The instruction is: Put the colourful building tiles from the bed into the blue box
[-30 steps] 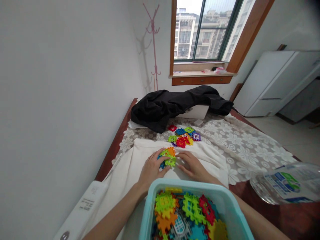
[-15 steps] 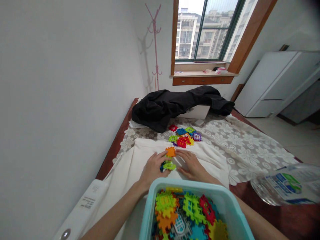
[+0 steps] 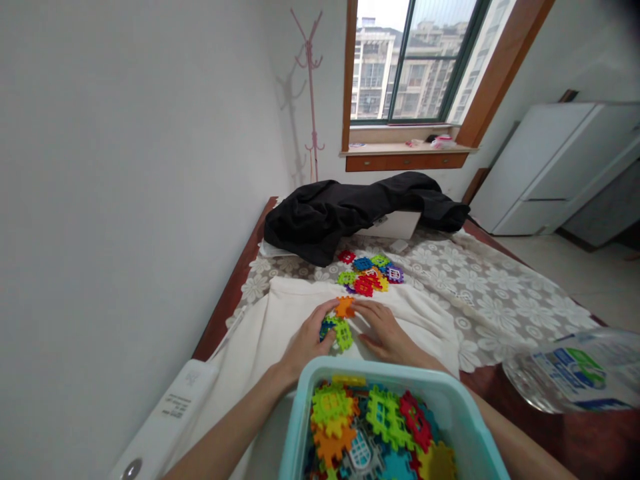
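Left grip [image 3: 305, 343] holds joined tiles [image 3: 339, 327] | right grip [image 3: 383, 327] touching | white cloth [image 3: 280, 313]

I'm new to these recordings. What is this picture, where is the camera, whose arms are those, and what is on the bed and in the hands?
No machine here: a person works bare-handed, and the one camera sits on their head, looking forward and down. The left hand grips a small cluster of joined tiles, green, blue and orange. The right hand touches the cluster's orange piece. They work over a white cloth on a lace-covered bed. Nearest the camera is a teal bin of more tiles; a loose pile lies farther off, before a black jacket.
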Demonstrator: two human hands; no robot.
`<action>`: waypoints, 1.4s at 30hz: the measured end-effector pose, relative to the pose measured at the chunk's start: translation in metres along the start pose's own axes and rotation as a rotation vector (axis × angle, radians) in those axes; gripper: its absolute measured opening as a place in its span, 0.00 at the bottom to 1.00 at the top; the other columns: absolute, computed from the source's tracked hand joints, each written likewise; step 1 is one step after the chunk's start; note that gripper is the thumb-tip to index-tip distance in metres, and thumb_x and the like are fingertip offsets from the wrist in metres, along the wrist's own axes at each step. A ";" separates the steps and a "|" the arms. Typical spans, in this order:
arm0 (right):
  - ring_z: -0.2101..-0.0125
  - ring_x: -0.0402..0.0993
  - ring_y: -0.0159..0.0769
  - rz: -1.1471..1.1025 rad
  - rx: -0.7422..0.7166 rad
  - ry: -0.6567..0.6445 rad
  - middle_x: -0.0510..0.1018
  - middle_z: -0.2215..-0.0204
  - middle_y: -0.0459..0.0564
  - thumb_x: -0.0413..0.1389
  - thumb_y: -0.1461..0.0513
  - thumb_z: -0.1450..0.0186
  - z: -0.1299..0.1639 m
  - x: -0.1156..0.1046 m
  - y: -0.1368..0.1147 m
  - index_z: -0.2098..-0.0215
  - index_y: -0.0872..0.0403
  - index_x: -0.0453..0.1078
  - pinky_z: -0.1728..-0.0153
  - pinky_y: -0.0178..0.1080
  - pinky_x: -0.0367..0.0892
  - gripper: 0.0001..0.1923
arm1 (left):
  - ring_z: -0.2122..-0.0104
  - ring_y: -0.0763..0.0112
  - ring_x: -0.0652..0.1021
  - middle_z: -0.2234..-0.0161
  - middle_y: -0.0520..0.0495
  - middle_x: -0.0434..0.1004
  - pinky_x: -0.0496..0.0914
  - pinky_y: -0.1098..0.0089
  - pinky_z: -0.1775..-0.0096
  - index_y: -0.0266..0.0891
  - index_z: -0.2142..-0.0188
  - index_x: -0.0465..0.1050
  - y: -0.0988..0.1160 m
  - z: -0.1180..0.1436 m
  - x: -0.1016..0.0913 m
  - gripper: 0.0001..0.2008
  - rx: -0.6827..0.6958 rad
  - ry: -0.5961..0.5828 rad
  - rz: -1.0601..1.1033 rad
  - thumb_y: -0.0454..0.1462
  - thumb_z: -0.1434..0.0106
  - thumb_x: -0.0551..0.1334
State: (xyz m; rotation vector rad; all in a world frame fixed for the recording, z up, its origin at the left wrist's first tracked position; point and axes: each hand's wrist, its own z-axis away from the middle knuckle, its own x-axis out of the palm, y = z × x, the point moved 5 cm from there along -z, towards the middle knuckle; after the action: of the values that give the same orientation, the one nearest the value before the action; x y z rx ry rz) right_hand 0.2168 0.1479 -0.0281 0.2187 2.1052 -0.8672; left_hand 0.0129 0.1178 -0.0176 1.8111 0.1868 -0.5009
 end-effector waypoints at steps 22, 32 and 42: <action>0.56 0.74 0.49 0.044 0.157 0.073 0.81 0.59 0.54 0.51 0.60 0.25 -0.004 -0.008 0.012 0.56 0.50 0.73 0.50 0.53 0.64 0.08 | 0.37 0.52 0.72 0.37 0.37 0.72 0.63 0.50 0.32 0.41 0.39 0.71 0.001 0.000 -0.004 0.31 -0.003 -0.002 -0.167 0.26 0.43 0.61; 0.66 0.73 0.41 -0.325 0.264 0.000 0.80 0.67 0.49 0.50 0.55 0.24 -0.002 -0.002 0.010 0.59 0.51 0.73 0.61 0.43 0.67 0.13 | 0.39 0.57 0.75 0.38 0.40 0.74 0.69 0.53 0.35 0.41 0.40 0.71 0.003 0.001 -0.004 0.36 -0.033 0.010 -0.083 0.21 0.47 0.55; 0.45 0.69 0.53 0.015 0.061 -0.197 0.76 0.43 0.58 0.58 0.53 0.28 -0.003 0.007 -0.006 0.36 0.51 0.65 0.46 0.54 0.62 0.25 | 0.34 0.54 0.70 0.34 0.36 0.70 0.61 0.47 0.31 0.39 0.39 0.70 -0.007 0.001 0.004 0.33 0.023 -0.039 -0.212 0.24 0.44 0.58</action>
State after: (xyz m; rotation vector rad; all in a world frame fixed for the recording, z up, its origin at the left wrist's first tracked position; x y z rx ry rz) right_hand 0.2074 0.1444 -0.0293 0.1727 1.8940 -0.9073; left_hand 0.0140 0.1182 -0.0259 1.8116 0.3498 -0.6898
